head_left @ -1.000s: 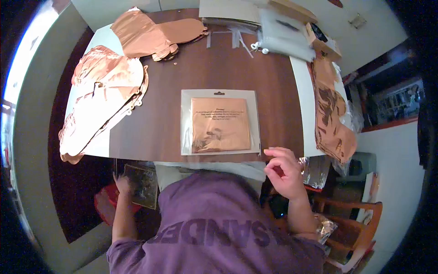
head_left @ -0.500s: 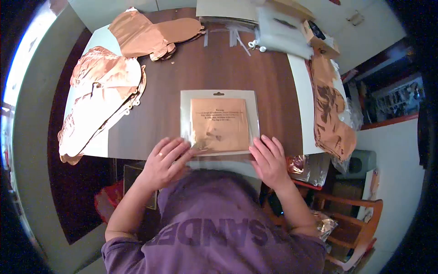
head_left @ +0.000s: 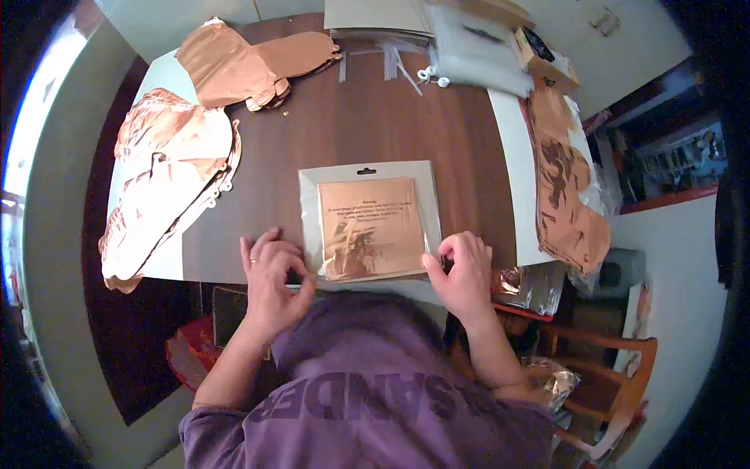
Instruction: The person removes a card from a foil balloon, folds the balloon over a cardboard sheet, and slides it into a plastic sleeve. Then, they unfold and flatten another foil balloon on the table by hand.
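A clear plastic bag (head_left: pixel 430 227) lies near the table's front edge, printed with a dark warning text. Inside it are a white card (head_left: pixel 310 184) with a hang slot at the top and a folded copper-coloured foil sheet (head_left: pixel 371 207). At the bag's lower left corner, my left hand (head_left: pixel 275 283) pinches the plastic between thumb and fingers. My right hand (head_left: pixel 462 273) is at the lower right edge, thumb against the bag and fingers curled; the exact grip is partly hidden.
Flat copper foil balloons (head_left: pixel 176 152) are piled at the left, with another pile (head_left: pixel 254 62) at the back left. More foil (head_left: pixel 564 184) hangs at the right edge. Clear plastic bags (head_left: pixel 480 59), cards (head_left: pixel 379 17) and thin strips (head_left: pixel 391 62) lie at the back. A wooden chair (head_left: pixel 601 344) stands right.
My fingers, stretched over the bag's lower corners before, have curled into pinches. The bag appears slightly lower and a little tilted, though the camera view has shifted too.
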Tool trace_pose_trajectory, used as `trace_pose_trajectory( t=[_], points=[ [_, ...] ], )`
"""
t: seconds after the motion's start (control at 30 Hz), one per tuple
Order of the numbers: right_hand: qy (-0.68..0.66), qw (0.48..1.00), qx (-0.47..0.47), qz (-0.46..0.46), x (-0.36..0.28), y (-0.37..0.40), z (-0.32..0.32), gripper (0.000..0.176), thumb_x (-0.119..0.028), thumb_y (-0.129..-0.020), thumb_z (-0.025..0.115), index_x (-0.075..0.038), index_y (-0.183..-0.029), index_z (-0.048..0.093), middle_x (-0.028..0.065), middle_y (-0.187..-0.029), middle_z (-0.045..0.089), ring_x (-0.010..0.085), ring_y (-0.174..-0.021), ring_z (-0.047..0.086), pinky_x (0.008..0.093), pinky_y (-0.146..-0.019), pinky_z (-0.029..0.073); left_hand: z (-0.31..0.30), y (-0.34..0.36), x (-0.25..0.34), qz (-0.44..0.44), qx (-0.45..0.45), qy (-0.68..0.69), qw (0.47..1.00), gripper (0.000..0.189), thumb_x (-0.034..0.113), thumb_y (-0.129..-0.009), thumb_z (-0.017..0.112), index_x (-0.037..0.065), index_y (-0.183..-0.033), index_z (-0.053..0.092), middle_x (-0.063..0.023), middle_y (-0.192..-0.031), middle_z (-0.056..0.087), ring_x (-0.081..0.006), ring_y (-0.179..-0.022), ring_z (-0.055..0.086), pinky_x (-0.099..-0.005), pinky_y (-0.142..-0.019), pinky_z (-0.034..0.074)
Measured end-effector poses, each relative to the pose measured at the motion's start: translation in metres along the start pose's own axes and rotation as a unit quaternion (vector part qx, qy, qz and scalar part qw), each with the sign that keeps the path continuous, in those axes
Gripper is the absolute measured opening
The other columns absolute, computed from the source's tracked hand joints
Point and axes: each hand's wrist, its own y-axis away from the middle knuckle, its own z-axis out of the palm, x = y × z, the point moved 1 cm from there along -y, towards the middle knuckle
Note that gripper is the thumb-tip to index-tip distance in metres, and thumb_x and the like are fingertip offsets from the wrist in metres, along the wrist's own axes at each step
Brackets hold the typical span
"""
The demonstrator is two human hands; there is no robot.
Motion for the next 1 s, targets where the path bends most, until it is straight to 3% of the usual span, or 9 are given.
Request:
trace_pose_trajectory(
  t=[0.1, 0.17, 0.33, 0.53, 0.67, 0.77, 0.8, 0.9, 1.0],
  points=[
    [0.012, 1.0, 0.012, 0.014, -0.006, -0.001, 0.0, 0.037, -0.026, -0.077, 0.075, -0.009, -0.104, 0.054, 0.0107, -0.096, 0.06, 0.0329, -0.09, 0.056, 0.0472, -0.082, 0.039, 0.002, -0.004, 0.009, 0.041, 0.147, -0.1, 0.983, 0.042, 0.002, -0.064, 0.065, 0.011, -0.105, 0.06, -0.0116, -0.12, 0.056, -0.0398, -0.127, 0.046, -0.0613, -0.113, 0.016],
    [0.018, 1.0, 0.016, 0.016, -0.009, 0.001, 0.001, 0.043, -0.027, -0.078, 0.075, -0.008, -0.109, 0.054, 0.0119, -0.098, 0.06, 0.034, -0.093, 0.056, 0.0479, -0.084, 0.039, -0.002, -0.004, 0.035, 0.194, -0.05, 0.019, 0.98, 0.074, 0.013, -0.067, 0.073, 0.01, -0.137, 0.048, -0.0161, -0.143, 0.046, -0.042, -0.138, 0.036, -0.0615, -0.114, 0.02],
    [0.023, 0.999, 0.005, 0.031, -0.007, 0.015, -0.011, 0.039, -0.027, -0.079, 0.076, -0.007, -0.106, 0.057, 0.0125, -0.093, 0.061, 0.0338, -0.088, 0.058, 0.0467, -0.08, 0.043, 0.039, -0.011, 0.033, 0.271, -0.122, -0.224, 0.928, 0.061, 0.022, -0.085, 0.06, 0.009, -0.144, 0.046, -0.0114, -0.155, 0.037, -0.029, -0.143, 0.035, -0.0497, -0.115, 0.029],
    [-0.157, 0.958, -0.006, 0.238, 0.054, 0.041, -0.03, 0.022, -0.015, -0.087, 0.073, -0.002, -0.101, 0.063, 0.0073, -0.083, 0.068, 0.0128, -0.07, 0.063, 0.0268, -0.066, 0.05, 0.025, 0.021, 0.001, 0.349, -0.033, -0.11, 0.93, 0.051, 0.023, -0.091, 0.05, 0.008, -0.14, 0.051, -0.0101, -0.147, 0.048, -0.0273, -0.141, 0.04, -0.0469, -0.113, 0.034],
    [-0.639, 0.73, -0.089, 0.225, 0.04, 0.005, -0.058, 0.037, -0.028, -0.09, 0.07, 0.001, -0.114, 0.065, 0.005, -0.088, 0.069, 0.0121, -0.076, 0.063, 0.0255, -0.069, 0.051, 0.016, 0.007, 0.037, 0.458, -0.019, -0.052, 0.887, 0.047, 0.022, -0.094, 0.049, 0.012, -0.14, 0.053, -0.0058, -0.147, 0.049, -0.0247, -0.142, 0.038, -0.0447, -0.114, 0.033],
    [-0.36, 0.921, -0.139, 0.054, 0.03, -0.016, -0.109, 0.028, -0.022, -0.091, 0.07, 0.0, -0.108, 0.069, 0.0056, -0.09, 0.07, 0.0141, -0.077, 0.063, 0.025, -0.069, 0.05, 0.016, -0.015, 0.057, 0.514, 0.108, -0.095, 0.846, 0.046, 0.022, -0.094, 0.049, 0.016, -0.14, 0.054, -0.0049, -0.15, 0.046, -0.0232, -0.143, 0.036, -0.0457, -0.116, 0.028],
    [-0.334, 0.935, -0.055, 0.105, 0.01, -0.011, -0.128, 0.024, -0.017, -0.09, 0.071, 0.002, -0.106, 0.071, 0.0071, -0.092, 0.071, 0.0156, -0.081, 0.065, 0.0268, -0.073, 0.051, 0.012, -0.019, 0.054, 0.51, 0.118, -0.077, 0.848, 0.048, 0.023, -0.091, 0.055, 0.019, -0.139, 0.054, -0.0081, -0.151, 0.043, -0.0272, -0.143, 0.035, -0.0494, -0.117, 0.024],
    [-0.278, 0.954, 0.102, -0.047, 0.0, 0.004, -0.164, 0.025, -0.012, -0.088, 0.072, 0.002, -0.109, 0.07, 0.0085, -0.096, 0.072, 0.0165, -0.088, 0.067, 0.0285, -0.078, 0.053, 0.018, -0.02, 0.033, 0.366, 0.141, -0.012, 0.92, 0.056, 0.025, -0.084, 0.067, 0.019, -0.139, 0.054, -0.014, -0.151, 0.042, -0.0334, -0.143, 0.034, -0.0533, -0.117, 0.023],
    [-0.145, 0.987, -0.024, -0.069, 0.009, 0.001, -0.145, 0.026, -0.01, -0.087, 0.071, 0.004, -0.109, 0.07, 0.0153, -0.099, 0.073, 0.0225, -0.092, 0.071, 0.0312, -0.082, 0.054, 0.017, -0.022, 0.025, 0.272, 0.09, 0.037, 0.957, 0.063, 0.019, -0.076, 0.076, 0.011, -0.134, 0.057, -0.0234, -0.148, 0.041, -0.0412, -0.138, 0.039, -0.0558, -0.113, 0.029]
  ],
)
